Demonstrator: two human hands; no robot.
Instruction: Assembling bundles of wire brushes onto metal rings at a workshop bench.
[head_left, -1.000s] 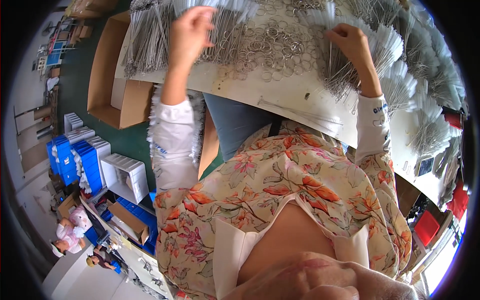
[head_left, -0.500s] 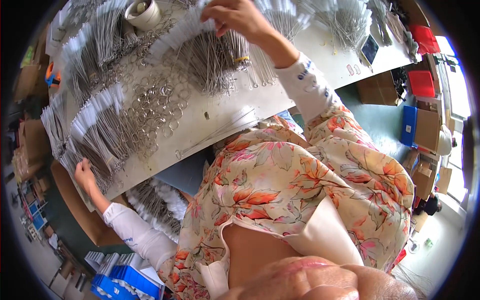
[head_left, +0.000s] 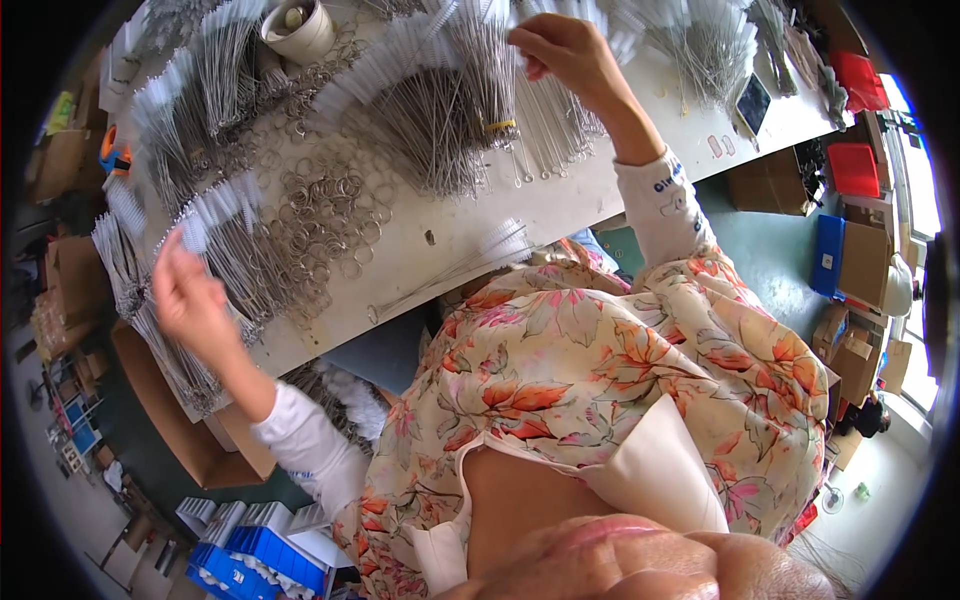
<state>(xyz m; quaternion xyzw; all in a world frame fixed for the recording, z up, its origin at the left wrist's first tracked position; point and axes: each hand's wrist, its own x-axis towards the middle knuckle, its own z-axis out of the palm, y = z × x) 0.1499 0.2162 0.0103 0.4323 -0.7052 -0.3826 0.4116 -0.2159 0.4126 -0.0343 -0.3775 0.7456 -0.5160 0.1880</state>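
Note:
My left hand [head_left: 192,302] is raised over the left end of the table, in front of wire-handled brushes [head_left: 232,222] with white bristles; motion smears its fingers. At the far side, my right hand [head_left: 572,58] has its fingers curled into a pinch beside an upright bundle of brushes [head_left: 490,75], tied with a yellow band. Whatever sits between those fingertips is too small to make out. Left of that bundle lies a fanned heap of brushes [head_left: 415,130]. Loose metal rings [head_left: 325,215] are piled between the brush heaps, and a few single brushes [head_left: 450,268] lie along the near edge.
A white pot [head_left: 300,38] stands at the back, and an orange tape dispenser [head_left: 114,152] at the left edge. A dark-screened device [head_left: 752,104] rests at the right. Below the table are a cardboard box [head_left: 180,420] and blue bins [head_left: 245,565].
My left hand has lifted from the near-left brushes and moved farther up over the table. My right hand has shifted right, from above the fanned heap to beside the tied bundle.

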